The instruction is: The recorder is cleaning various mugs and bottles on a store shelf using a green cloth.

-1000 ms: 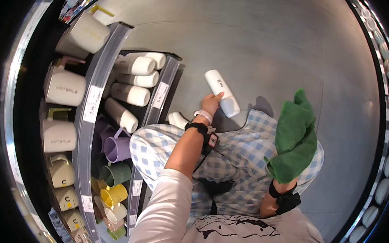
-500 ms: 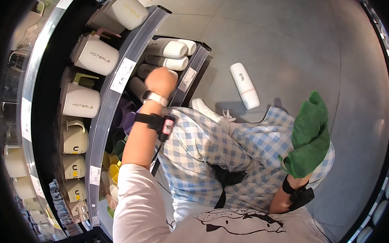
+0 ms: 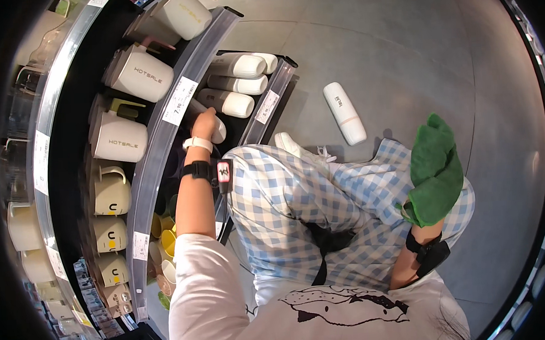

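On the lower shelf my left hand (image 3: 204,124) has its fingers closed round a white bottle (image 3: 218,130), whose end points toward the aisle. Beside it lies another bottle (image 3: 228,103) with a grey body and a white end, and more of the same kind lie farther along. A green cloth (image 3: 434,172) covers my right hand, held up above my right knee; its fingers are hidden inside the cloth. One white bottle (image 3: 345,114) lies on its side on the floor, in front of my white shoe (image 3: 288,143).
White mugs (image 3: 140,72) and cream mugs (image 3: 110,192) line the shelf above, behind a clear front rail (image 3: 186,82) with price labels. Yellow cups (image 3: 168,241) stand low beside my left forearm. My legs, in checked trousers (image 3: 291,187), are folded close to the shelf.
My left hand has moved nearer to me along the lower shelf and onto another bottle. The bottle it covered before now shows. The green cloth stays on my right hand.
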Action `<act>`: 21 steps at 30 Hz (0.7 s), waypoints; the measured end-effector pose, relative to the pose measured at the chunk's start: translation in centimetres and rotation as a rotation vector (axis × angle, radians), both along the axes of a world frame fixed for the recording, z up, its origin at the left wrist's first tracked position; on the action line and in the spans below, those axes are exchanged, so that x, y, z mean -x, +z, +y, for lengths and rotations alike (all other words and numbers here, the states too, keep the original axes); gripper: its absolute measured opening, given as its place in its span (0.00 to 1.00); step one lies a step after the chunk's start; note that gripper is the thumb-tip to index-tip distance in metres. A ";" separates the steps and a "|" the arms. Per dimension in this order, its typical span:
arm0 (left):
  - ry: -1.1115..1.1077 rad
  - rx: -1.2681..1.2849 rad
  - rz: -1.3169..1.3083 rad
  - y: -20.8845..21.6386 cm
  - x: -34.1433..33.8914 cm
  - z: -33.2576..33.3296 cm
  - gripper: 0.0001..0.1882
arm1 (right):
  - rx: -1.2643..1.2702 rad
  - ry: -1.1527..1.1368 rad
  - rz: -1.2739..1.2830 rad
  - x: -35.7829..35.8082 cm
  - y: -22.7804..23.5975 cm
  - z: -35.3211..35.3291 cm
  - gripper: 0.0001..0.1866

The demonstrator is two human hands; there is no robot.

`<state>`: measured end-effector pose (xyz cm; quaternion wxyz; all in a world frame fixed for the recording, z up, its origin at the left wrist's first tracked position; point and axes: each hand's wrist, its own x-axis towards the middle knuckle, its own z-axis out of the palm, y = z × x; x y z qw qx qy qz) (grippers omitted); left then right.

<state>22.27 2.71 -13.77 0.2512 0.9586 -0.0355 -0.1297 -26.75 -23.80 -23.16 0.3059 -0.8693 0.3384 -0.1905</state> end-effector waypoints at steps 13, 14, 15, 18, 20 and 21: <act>-0.270 1.725 0.905 3.1 21.0 -0.9 0.36 | -0.318 0.425 -0.336 -12.5 6.5 10.0 0.24; -0.087 1.735 0.935 1.7 21.4 -0.5 0.33 | -0.393 0.550 -0.312 -14.3 6.4 13.2 0.24; 0.090 1.731 0.966 0.4 21.7 -0.3 0.30 | -0.433 0.636 -0.253 -16.3 5.2 16.8 0.24; 0.168 1.567 0.742 -1.5 23.3 2.3 0.27 | -0.095 0.086 -0.329 -22.4 9.4 23.8 0.23; 0.099 1.471 0.653 -3.1 23.5 2.5 0.24 | -0.029 0.115 -0.287 -23.4 10.6 21.2 0.23; 0.068 1.424 0.601 -3.3 23.6 2.8 0.23 | 0.019 0.176 -0.269 -24.0 10.7 20.4 0.23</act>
